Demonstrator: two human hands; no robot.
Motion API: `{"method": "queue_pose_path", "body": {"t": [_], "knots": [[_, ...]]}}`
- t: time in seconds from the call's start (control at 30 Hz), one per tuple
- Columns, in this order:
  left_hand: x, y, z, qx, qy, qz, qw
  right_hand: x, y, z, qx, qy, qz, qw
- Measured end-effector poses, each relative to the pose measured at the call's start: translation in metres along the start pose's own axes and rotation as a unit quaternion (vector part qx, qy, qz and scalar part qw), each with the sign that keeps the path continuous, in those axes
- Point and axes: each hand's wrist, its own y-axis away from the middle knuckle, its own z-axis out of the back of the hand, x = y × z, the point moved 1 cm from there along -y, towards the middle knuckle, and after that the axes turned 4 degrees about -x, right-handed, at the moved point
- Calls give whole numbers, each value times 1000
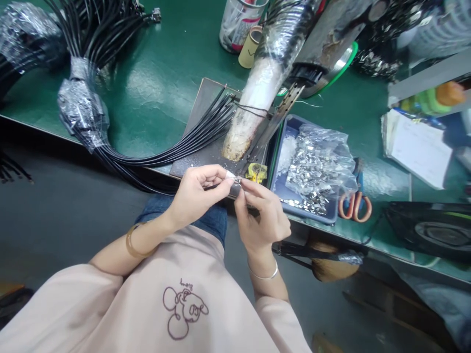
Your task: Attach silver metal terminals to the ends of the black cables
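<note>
My left hand (196, 192) is closed in a pinch, with something white on a fingertip. Meeting it at the bench edge, my right hand (262, 211) pinches too. Between the fingertips is a small shiny metal piece (238, 181), partly hidden by the fingers. Just behind them is a yellow part (256, 171). A bundle of black cables (176, 151) runs from the left onto a dark board (200, 110), its ends lying by a white, plastic-wrapped tube (248, 105). To the right, a blue tray (312, 214) holds small metal parts (312, 169), many in a clear bag.
Orange-handled scissors (355, 206) lie right of the tray. A plastic-wrapped cable bunch (83, 108) hangs over the bench edge at left. A clear cup (241, 24) and a cardboard roll (250, 47) stand at the back. Papers (419, 147) and a black device (430, 233) are farther right.
</note>
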Motion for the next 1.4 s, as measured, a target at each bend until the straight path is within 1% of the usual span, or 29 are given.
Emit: {"method": "queue_pose_path", "body": {"t": [0.1,0.27,0.4,0.6,0.83,1.07,1.17,1.23,1.3,1.33,1.37,1.4], "knots": [[0,1,-3,-39,-81,-52,995,-1,-2,-3,-2,9,-5,1000],[2,2,-5,-47,-162,-108,980,-4,-4,-2,6,4,-25,1000],[2,1,-5,-54,-187,-141,971,-5,-7,-2,15,-11,-39,999],[-3,-1,-6,-57,-179,-192,963,-4,-12,1,20,-11,-38,999],[1,2,-2,-50,-193,-197,960,-3,-11,2,57,-12,-26,998],[1,3,-2,-44,-208,-208,955,-5,-11,4,50,-28,-40,998],[1,5,-2,-20,-210,-217,953,-8,-12,6,64,-51,-86,993],[1,8,-2,-4,-212,-236,948,-11,-12,9,87,-83,-130,984],[1,11,-1,-1,-214,-245,946,-14,-12,11,98,-115,-168,974],[0,11,1,-4,-210,-238,948,-15,-12,12,98,-131,-182,970],[-1,11,3,1,-202,-218,955,-16,-12,13,97,-148,-193,965],[-3,11,5,19,-185,-181,966,-18,-11,14,98,-167,-201,960]]}}
